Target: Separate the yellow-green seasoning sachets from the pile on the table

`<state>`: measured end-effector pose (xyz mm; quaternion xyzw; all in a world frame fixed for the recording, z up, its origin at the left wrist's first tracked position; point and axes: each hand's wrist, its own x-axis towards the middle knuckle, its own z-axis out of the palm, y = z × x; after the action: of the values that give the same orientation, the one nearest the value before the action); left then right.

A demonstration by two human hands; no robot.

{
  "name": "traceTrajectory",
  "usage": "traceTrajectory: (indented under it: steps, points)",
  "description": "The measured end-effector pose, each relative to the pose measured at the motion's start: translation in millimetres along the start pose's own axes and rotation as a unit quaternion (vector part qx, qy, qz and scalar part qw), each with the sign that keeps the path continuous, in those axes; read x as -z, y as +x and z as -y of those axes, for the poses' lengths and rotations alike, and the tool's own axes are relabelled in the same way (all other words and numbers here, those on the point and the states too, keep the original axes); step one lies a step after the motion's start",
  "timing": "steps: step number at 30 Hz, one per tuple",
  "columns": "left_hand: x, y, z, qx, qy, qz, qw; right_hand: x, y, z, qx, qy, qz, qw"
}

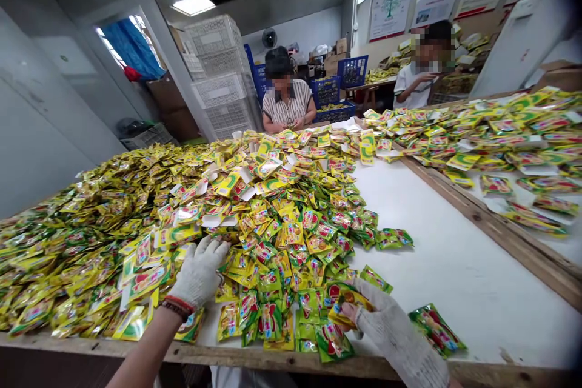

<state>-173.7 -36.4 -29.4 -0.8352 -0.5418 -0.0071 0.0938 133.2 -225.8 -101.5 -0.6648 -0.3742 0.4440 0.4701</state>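
Observation:
A big heap of small yellow, green and red sachets (191, 218) covers the white table (445, 254). My left hand (200, 273), in a white knit glove with a red wristband, lies flat with fingers spread on the sachets near the front edge. My right hand (386, 327), also gloved, is closed on a small stack of sachets (343, 302) just above the table's front edge. More sachets (273, 315) lie between both hands, and a single one (437, 330) lies to the right of my right hand.
A wooden rail (500, 230) divides this table from a second sachet-covered table (509, 133) on the right. One person (287, 103) sits at the far end, another (421, 76) at the back right. White crates (220, 73) and blue baskets (352, 70) stand behind.

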Motion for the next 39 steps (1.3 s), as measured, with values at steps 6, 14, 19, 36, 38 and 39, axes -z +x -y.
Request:
traceTrajectory:
  steps: [6, 14, 19, 36, 38, 39]
  points:
    - [17.2, -17, -39, -0.143, -0.008, -0.197, 0.97, 5, -6, 15, -0.042, 0.109, 0.094, 0.989]
    - [-7.9, -29, -112, -0.253, 0.001, -0.175, 0.952, 23, -7, 19, -0.025, 0.141, 0.054, 0.988]
    - [13.8, -34, -139, 0.043, -0.084, -0.031, 0.995, 25, -6, 14, -0.004, 0.02, -0.013, 1.0]
    - [-15.6, -57, -166, -0.156, -0.062, -0.207, 0.964, 26, -3, 39, 0.075, 0.02, -0.042, 0.996]
    - [-19.5, -57, -174, -0.188, -0.064, -0.248, 0.948, 31, 1, 40, 0.076, -0.023, -0.028, 0.996]
    - [-20.0, -56, -175, -0.198, -0.065, -0.263, 0.942, 34, 2, 39, 0.074, -0.048, -0.019, 0.996]
